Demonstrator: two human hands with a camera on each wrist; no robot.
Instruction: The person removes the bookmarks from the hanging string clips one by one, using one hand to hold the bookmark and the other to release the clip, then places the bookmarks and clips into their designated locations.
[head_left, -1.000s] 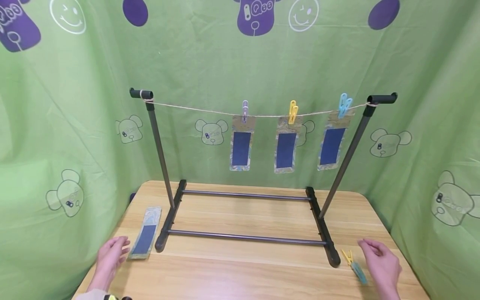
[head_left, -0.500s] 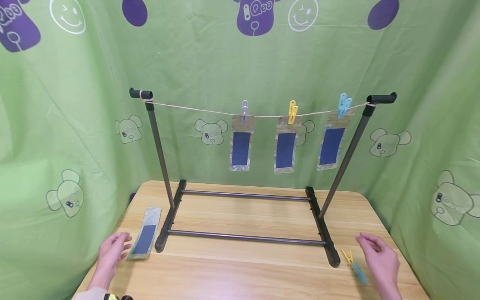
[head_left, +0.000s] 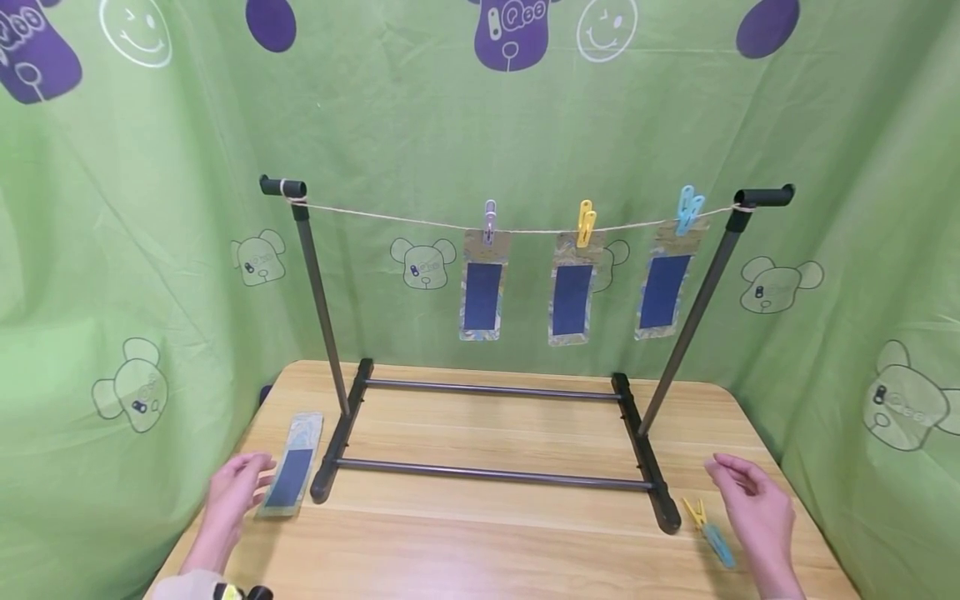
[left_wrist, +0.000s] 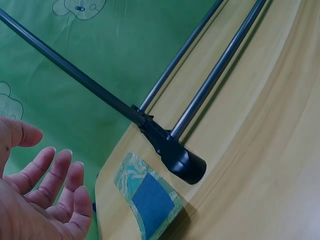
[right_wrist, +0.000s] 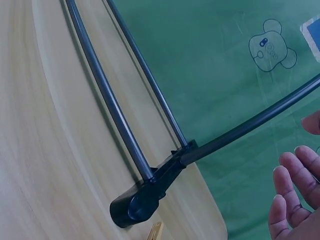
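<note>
My left hand [head_left: 234, 492] hovers beside a strip with a blue panel and marbled border [head_left: 291, 471] that lies on the table at the left. Its fingers are loosely bent with nothing between them, as the left wrist view also shows. On the other side, my right hand [head_left: 752, 504] is raised near a yellow clothespin [head_left: 696, 512] and a blue clothespin [head_left: 717, 546] lying together; it holds nothing. From the string [head_left: 390, 218] hang three similar strips, pinned by a purple clothespin [head_left: 490, 222], a yellow clothespin [head_left: 586, 225] and a light-blue clothespin [head_left: 688, 210].
A black rack [head_left: 495, 476] stands on the wooden table [head_left: 450, 550], its two uprights carrying the string. Its feet lie between my hands. Green patterned cloth [head_left: 375, 108] encloses the back and both sides.
My left hand has moved slightly forward and right, closer to the strip on the table. The right hand has shifted a little forward and left. The hanging strips and clothespins stay put.
</note>
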